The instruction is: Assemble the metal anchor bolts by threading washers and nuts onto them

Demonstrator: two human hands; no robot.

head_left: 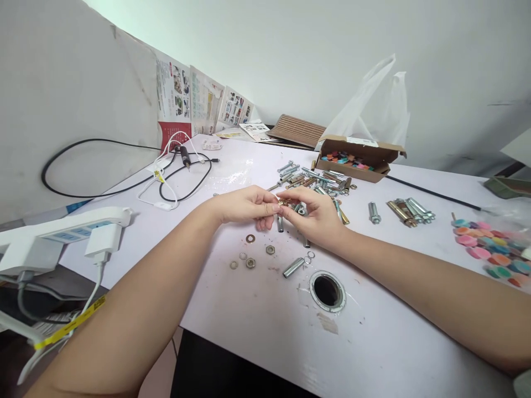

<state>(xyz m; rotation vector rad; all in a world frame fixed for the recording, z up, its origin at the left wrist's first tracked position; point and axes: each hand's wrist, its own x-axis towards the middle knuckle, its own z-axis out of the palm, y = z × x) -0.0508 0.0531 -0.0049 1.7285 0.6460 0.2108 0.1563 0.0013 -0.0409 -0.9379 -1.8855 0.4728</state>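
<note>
My left hand (251, 208) and my right hand (313, 213) meet above the middle of the table, fingers closed in a pinch. Between their fingertips is a small brass-coloured bolt (284, 202), mostly covered by the fingers. Just behind and beneath my right hand lies a loose pile of silver and brass-coloured expansion bolts (296, 178). Nearer to me are a flat washer (250, 239), a hex nut (250, 263), another nut (270, 250) and thin rings (234, 265). A silver sleeve (293, 267) lies beside two more rings (309, 257).
A round hole (327, 292) opens in the white table (257, 326). A cardboard box (352, 172) of coloured pieces stands behind the pile. Grouped bolts (409, 211) and a bag of coloured discs (489, 249) lie right. Cables (186, 193) and a power strip (78, 229) are left.
</note>
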